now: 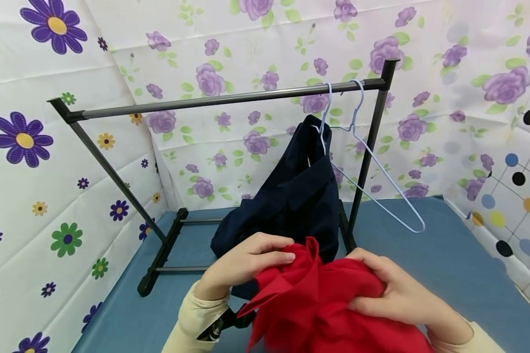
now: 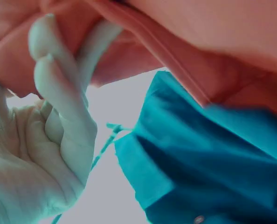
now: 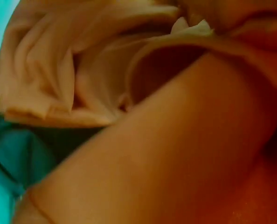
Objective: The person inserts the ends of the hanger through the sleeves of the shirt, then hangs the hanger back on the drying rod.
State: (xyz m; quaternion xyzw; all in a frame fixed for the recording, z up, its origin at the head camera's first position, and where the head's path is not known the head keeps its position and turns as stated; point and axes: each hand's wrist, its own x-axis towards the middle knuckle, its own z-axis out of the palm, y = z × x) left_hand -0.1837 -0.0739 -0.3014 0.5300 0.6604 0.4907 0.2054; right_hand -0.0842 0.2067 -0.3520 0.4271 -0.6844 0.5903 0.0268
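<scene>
A bunched red garment (image 1: 318,304) is held up in front of me, low in the head view. My left hand (image 1: 247,260) pinches its upper left part between thumb and fingers. On the other side, my right hand (image 1: 395,289) grips a fold. In the left wrist view the left hand's curled fingers (image 2: 59,84) lie against the cloth (image 2: 190,60). Gathered cloth (image 3: 82,70) fills much of the right wrist view. Behind the red garment, a navy garment (image 1: 287,196) hangs from a pale blue hanger (image 1: 324,117) and is partly hidden.
The hangers are hooked on a dark metal rack's top bar (image 1: 229,99). Nearer its right post (image 1: 371,147) hangs a bare pale blue hanger (image 1: 395,184). The rack's black left foot (image 1: 161,255) rests on a blue surface (image 1: 406,260). Flowered sheets (image 1: 229,49) line the back and sides.
</scene>
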